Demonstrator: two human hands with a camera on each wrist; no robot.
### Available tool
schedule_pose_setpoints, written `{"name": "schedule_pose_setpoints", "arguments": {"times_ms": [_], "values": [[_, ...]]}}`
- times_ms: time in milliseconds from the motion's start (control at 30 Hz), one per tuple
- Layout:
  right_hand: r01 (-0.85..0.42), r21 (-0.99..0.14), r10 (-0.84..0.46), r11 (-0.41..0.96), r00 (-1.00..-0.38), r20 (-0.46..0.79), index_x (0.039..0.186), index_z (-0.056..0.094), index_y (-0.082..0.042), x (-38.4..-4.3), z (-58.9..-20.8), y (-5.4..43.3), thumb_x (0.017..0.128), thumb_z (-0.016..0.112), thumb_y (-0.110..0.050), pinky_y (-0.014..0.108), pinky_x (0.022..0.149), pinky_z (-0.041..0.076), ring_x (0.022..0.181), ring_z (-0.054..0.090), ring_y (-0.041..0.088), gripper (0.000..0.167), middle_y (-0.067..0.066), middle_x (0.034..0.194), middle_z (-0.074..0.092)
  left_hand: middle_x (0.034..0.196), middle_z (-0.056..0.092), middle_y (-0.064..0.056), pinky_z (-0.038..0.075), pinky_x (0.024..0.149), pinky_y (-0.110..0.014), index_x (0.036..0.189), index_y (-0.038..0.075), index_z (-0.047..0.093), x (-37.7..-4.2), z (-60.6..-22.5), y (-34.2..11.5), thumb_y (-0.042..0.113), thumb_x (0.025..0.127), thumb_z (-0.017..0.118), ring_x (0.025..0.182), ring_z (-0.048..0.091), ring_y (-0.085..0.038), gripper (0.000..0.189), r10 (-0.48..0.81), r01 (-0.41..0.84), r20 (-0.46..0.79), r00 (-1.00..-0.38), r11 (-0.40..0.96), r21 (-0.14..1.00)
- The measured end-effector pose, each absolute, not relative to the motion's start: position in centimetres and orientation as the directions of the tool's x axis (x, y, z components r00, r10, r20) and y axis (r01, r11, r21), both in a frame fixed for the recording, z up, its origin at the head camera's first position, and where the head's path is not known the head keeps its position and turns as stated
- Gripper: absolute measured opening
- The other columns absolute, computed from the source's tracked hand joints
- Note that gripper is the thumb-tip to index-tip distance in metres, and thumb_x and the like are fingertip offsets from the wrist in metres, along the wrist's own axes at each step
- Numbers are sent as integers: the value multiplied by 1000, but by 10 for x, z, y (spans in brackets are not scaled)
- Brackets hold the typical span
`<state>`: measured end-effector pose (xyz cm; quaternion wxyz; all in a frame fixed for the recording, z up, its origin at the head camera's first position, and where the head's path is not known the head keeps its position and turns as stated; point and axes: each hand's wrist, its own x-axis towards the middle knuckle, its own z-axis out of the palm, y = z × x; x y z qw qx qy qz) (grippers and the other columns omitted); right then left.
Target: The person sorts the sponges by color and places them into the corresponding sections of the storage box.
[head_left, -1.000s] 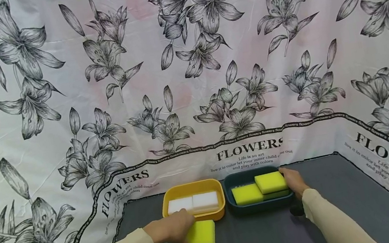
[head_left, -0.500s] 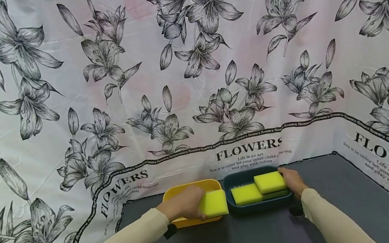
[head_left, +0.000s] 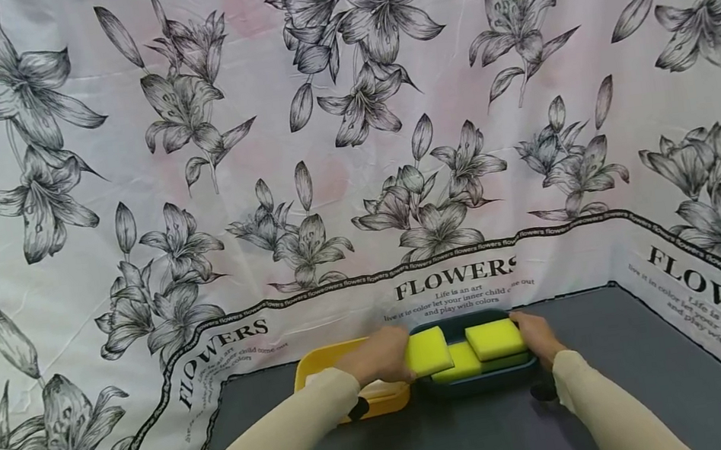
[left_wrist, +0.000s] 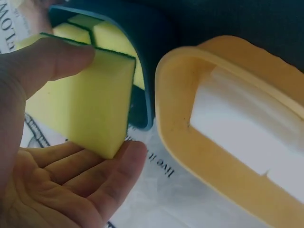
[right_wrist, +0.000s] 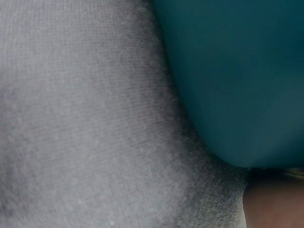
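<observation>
My left hand (head_left: 379, 359) pinches a yellow sponge (head_left: 427, 352) over the left end of a dark teal bin (head_left: 480, 383). In the left wrist view, the thumb lies along the sponge's dark green edge and the fingers are behind and below it. Other yellow sponges lie in the bin: a low one (head_left: 461, 364) and, raised beside it at the right, another (head_left: 496, 339). My right hand (head_left: 539, 338) grips the bin's right end; its fingertips are partly hidden. Only the bin's outer wall (right_wrist: 237, 85) and a bit of hand show in the right wrist view.
Left of the teal bin, and close to it, stands an orange-yellow bin (head_left: 386, 404). White blocks (left_wrist: 232, 118) lie inside it, mostly covered by my left forearm in the head view. A dark grey tabletop (head_left: 474, 440) meets a flower-printed cloth (head_left: 318, 315) behind.
My left hand has carried the yellow sponge from in front of the orange-yellow bin, up across it and rightward to the teal bin. The right hand stays at the teal bin's end.
</observation>
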<state>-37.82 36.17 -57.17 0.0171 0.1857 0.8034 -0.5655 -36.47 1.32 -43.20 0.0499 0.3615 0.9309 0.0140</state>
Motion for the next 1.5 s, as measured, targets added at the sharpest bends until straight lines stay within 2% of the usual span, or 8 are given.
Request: {"name": "schedule_pose_setpoints", "arguments": {"times_ms": [267, 500, 800, 967, 1167, 1300, 1400, 1500], "values": [[312, -906, 276, 285, -932, -234, 170, 22, 9, -375, -569, 362, 116, 29, -50, 66, 127, 31, 151, 37, 48, 80, 34, 174, 22, 90, 62, 1, 50, 73, -24, 111, 8, 71, -372, -447, 40, 34, 87, 94, 76, 53, -12, 43, 677, 676, -71, -733, 736, 33], [312, -909, 286, 277, -930, -232, 169, 24, 9, -373, -570, 361, 116, 30, -48, 65, 125, 34, 148, 40, 47, 78, 34, 173, 25, 91, 65, 2, 52, 78, -26, 110, 10, 73, -381, -458, 58, 39, 88, 93, 80, 54, -12, 42, 655, 656, -63, -753, 754, -4], [297, -909, 273, 292, -937, -219, 170, 26, 6, -377, -574, 356, 117, 29, -48, 66, 126, 33, 153, 38, 49, 75, 32, 176, 23, 87, 65, 3, 52, 75, -27, 107, 12, 73, -386, -470, 71, 40, 89, 92, 76, 57, -12, 39, 612, 612, -94, -785, 790, 30], [291, -911, 268, 293, -939, -214, 170, 27, 7, -379, -576, 354, 117, 30, -48, 66, 126, 33, 152, 39, 49, 76, 33, 175, 25, 90, 65, 2, 53, 78, -30, 113, 13, 73, -385, -477, 71, 43, 90, 90, 79, 58, -13, 42, 570, 568, -118, -813, 822, 55], [289, -917, 272, 276, -938, -214, 169, 27, 8, -377, -575, 350, 117, 32, -48, 65, 122, 37, 142, 44, 45, 77, 34, 171, 30, 95, 67, 0, 55, 86, -37, 118, 14, 73, -384, -484, 72, 45, 91, 89, 83, 59, -16, 44, 530, 526, -124, -839, 848, 67], [289, -918, 269, 273, -939, -216, 168, 28, 9, -377, -575, 347, 116, 32, -48, 65, 119, 38, 136, 46, 43, 77, 33, 168, 32, 95, 69, 1, 55, 87, -39, 116, 13, 73, -383, -488, 69, 44, 91, 88, 83, 60, -16, 43, 519, 511, -115, -847, 855, 90], [285, -918, 259, 277, -942, -215, 168, 28, 9, -379, -576, 343, 116, 32, -48, 65, 119, 38, 137, 46, 44, 77, 33, 168, 32, 97, 70, 0, 55, 89, -39, 118, 13, 72, -383, -493, 64, 42, 92, 88, 84, 60, -17, 42, 511, 500, -107, -853, 858, 115], [286, -920, 250, 270, -943, -219, 169, 27, 8, -382, -576, 343, 117, 32, -48, 65, 123, 36, 144, 43, 46, 76, 33, 171, 29, 106, 72, -2, 55, 94, -40, 124, 12, 70, -386, -498, 61, 43, 93, 85, 91, 63, -17, 46, 523, 513, -76, -849, 850, 120]]}}
